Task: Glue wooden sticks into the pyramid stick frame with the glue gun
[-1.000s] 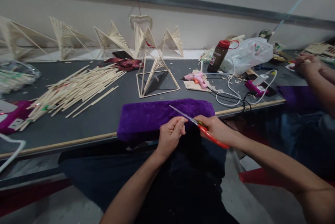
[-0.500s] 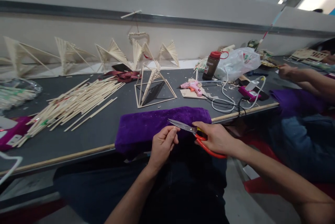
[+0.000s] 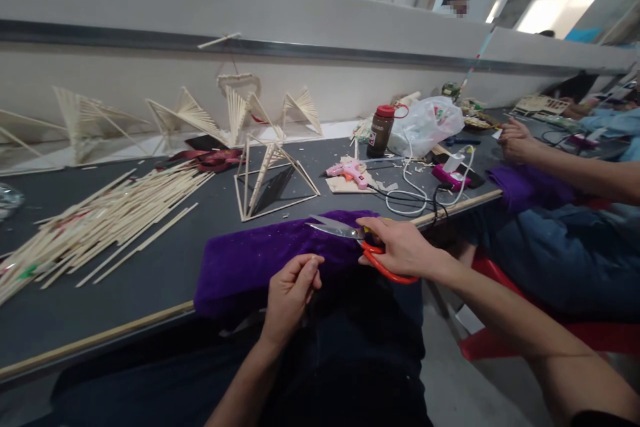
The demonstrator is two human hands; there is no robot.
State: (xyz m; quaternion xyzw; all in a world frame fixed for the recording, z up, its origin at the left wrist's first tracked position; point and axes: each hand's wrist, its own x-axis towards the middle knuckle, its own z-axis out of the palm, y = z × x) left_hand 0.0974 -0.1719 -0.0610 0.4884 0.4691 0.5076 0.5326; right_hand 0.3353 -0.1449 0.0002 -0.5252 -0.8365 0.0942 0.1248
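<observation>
My right hand is wrapped round the orange handles of a pair of scissors. Their blades point left over a purple cloth at the table's front edge and are slightly parted. Below the blade tips my left hand is closed in a pinch, thumb against forefinger; whatever it pinches is too small to make out. Tiny pale bits lie on the cloth. Just behind the cloth stands a frame of thin wooden sticks, with a fan of sticks rising inside it.
Left lies a pile of wooden sticks. Similar stick models line the wall. A pink glue gun, a brown bottle, a plastic bag and a magenta power strip with cables are on the right. Beyond, a co-worker's hands are busy.
The scissors and my left hand have moved apart, and the blades have opened a little. My left hand sits lower. The view has swung to the right.
</observation>
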